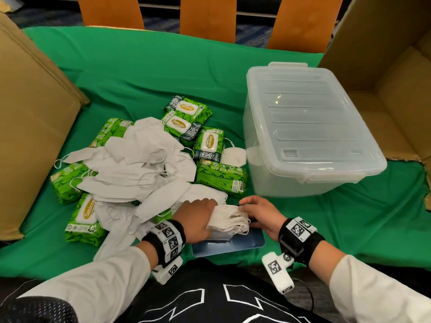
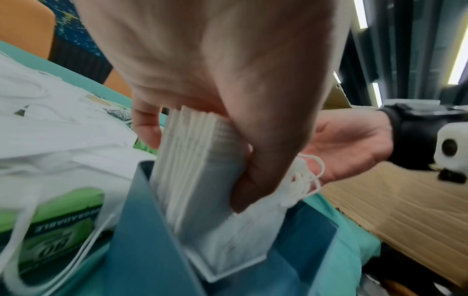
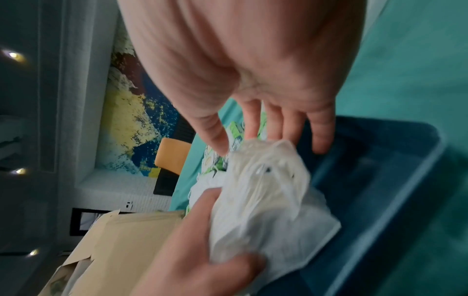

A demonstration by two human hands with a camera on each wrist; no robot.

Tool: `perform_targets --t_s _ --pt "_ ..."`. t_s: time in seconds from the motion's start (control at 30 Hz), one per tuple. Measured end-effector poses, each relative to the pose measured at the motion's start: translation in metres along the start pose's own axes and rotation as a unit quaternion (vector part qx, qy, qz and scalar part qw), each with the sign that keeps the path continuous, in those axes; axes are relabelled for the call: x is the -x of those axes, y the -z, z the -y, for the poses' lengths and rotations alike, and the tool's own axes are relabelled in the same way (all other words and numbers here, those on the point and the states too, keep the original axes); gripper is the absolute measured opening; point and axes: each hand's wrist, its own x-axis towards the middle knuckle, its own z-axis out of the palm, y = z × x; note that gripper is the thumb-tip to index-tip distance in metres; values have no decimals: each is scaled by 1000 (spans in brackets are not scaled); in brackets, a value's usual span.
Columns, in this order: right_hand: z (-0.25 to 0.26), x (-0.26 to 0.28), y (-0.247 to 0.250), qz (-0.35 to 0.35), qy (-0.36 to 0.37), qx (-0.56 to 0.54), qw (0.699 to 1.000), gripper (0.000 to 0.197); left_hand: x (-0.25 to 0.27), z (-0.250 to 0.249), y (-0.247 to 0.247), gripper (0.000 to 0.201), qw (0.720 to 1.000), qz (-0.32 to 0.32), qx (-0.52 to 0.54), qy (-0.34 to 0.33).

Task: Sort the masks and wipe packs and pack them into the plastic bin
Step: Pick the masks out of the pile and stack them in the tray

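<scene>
My left hand (image 1: 200,220) grips a stack of folded white masks (image 1: 229,221), thumb on one side and fingers on the other, standing it on edge in a shallow blue tray (image 1: 247,244). The left wrist view shows the stack (image 2: 197,160) pinched in the left hand (image 2: 228,100) above the tray (image 2: 142,230). My right hand (image 1: 258,212) stays open, its straight fingers (image 3: 321,136) touching the stack's ear-loop end (image 3: 266,200). A pile of loose masks (image 1: 140,164) and several green wipe packs (image 1: 220,177) lie to the left. The clear plastic bin (image 1: 310,127) stands at right with its lid on.
Big cardboard boxes stand at the left (image 1: 30,127) and the right (image 1: 391,89) of the green-covered table (image 1: 140,73). Orange chair backs (image 1: 207,17) line the far edge. One mask (image 1: 233,156) lies against the bin's left wall.
</scene>
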Motion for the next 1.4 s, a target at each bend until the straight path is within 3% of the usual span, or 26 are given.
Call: perform_targets --t_s 0.07,0.2,0.37,0.47,0.53,0.7,0.77,0.83,0.93,1.03,1.13,1.17,1.27,1.4 --pt "-11 3 -6 -16 -23 -36 999 21 2 -3 -12 67 1000 -21 -16 7" --pt "-30 8 -19 26 -93 -122 988 41 3 -3 -33 92 996 -65 -48 30" --pt "-32 0 -32 50 -66 -224 971 55 2 12 -47 116 992 -122 16 39" --pt "-27 -9 -39 77 -68 -261 960 62 -7 27 -53 115 976 -75 194 58" --pt "-26 -14 -43 101 -75 -279 952 62 -12 34 -50 127 960 -47 266 75" --pt "-22 -21 -45 111 -82 -270 953 64 -11 38 -42 143 977 -16 212 21" --pt "-23 -22 -43 112 -83 -283 949 64 -7 40 -45 141 969 -19 246 20" --pt "-25 -23 -43 116 -87 -289 946 64 -2 41 -45 125 921 -54 380 69" --pt "-31 -24 -45 130 -82 -288 945 66 1 39 -46 85 798 -65 584 133" --pt "-33 -24 -41 122 -86 -293 944 68 -5 34 -46 65 762 -64 631 135" --pt "-34 -25 -29 101 -89 -307 942 71 -16 28 -44 57 676 -90 718 140" --pt "-33 -23 -25 101 -89 -316 939 71 -19 26 -44 53 661 -96 731 137" --pt "-33 -22 -17 106 -86 -345 929 70 -29 14 -44 42 653 -108 735 144" --pt "-32 -20 -22 90 -89 -362 923 77 -35 4 -42 42 588 -126 781 168"
